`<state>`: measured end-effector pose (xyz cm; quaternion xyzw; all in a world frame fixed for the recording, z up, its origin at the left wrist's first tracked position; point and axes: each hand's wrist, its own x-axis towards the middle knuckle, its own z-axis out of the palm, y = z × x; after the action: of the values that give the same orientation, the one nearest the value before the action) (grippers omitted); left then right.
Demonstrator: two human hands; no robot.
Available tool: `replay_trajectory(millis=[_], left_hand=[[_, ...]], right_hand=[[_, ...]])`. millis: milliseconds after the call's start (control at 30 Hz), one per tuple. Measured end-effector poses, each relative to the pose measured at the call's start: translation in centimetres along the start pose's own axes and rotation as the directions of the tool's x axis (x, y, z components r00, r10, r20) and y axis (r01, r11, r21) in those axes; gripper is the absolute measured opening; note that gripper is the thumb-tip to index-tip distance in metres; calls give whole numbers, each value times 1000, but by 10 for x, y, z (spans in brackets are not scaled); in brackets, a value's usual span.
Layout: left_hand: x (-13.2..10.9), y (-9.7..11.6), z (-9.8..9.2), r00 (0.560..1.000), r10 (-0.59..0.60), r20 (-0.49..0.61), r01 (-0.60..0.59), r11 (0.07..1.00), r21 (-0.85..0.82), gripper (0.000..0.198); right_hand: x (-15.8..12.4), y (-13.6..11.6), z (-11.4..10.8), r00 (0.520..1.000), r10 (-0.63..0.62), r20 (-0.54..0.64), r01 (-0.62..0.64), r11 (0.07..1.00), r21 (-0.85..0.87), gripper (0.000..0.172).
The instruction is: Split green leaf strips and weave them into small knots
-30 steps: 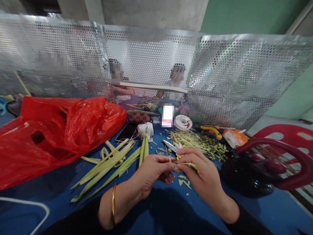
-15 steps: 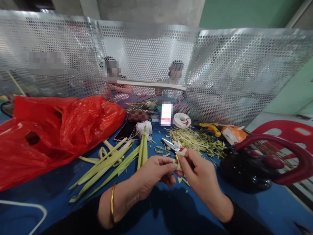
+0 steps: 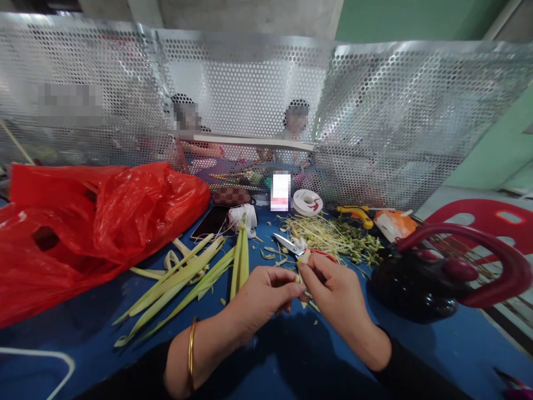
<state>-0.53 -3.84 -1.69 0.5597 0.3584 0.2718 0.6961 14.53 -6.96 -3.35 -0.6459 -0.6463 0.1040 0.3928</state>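
A small pale strip of leaf [image 3: 305, 257] is pinched between my two hands, its lower part hidden by fingers. My left hand [image 3: 266, 291], with a gold bangle on the wrist, has thumb and forefinger closed on its lower end. From the other side, my right hand [image 3: 339, 294] grips the upper part between thumb and fingers. Just beyond lie scissors [image 3: 291, 244] with red handles, blades pointing left. Long pale-green leaves [image 3: 179, 278] spread left of my hands, and more leaves [image 3: 239, 258] lean near a white thread bundle [image 3: 245, 219].
A red plastic bag [image 3: 104, 222] covers the left side. Thin trimmed stalks [image 3: 316, 230] lie behind the scissors, near a white ribbon roll [image 3: 308, 202] and a yellow-handled tool [image 3: 358, 214]. A black kettle [image 3: 412, 289] stands at right. Two people sit behind the perforated metal screen [image 3: 250, 83].
Both hands stay together on the pale strip, with fingers shifting slightly. More of the scissors' red handle shows beyond my right hand. The whole view has shifted slightly.
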Motion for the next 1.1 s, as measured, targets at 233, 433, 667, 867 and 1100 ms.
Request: replay_trajectory(millis=[233,433,667,867,1100], left_hand=[[3,-7,3,986,-47,-161,26,991,-133,22],[5,-1,-5,965,-11,-260,-71,951,-302,22],[5,2,-8,964,-52,-260,-49,929,-367,23],[4,-1,-8,975,-79,-207,2,937,-349,19],[0,2,-4,985,-44,-166,0,966,-257,17]], right_hand=[[-1,0,3,997,68,44,-72,994,80,30],[6,-8,-24,988,-25,151,-9,976,217,22],[15,-14,-48,941,-101,324,-64,884,463,11],[18,-9,-42,952,-50,302,-156,771,618,11],[12,-11,-26,998,-19,55,-23,744,668,9]])
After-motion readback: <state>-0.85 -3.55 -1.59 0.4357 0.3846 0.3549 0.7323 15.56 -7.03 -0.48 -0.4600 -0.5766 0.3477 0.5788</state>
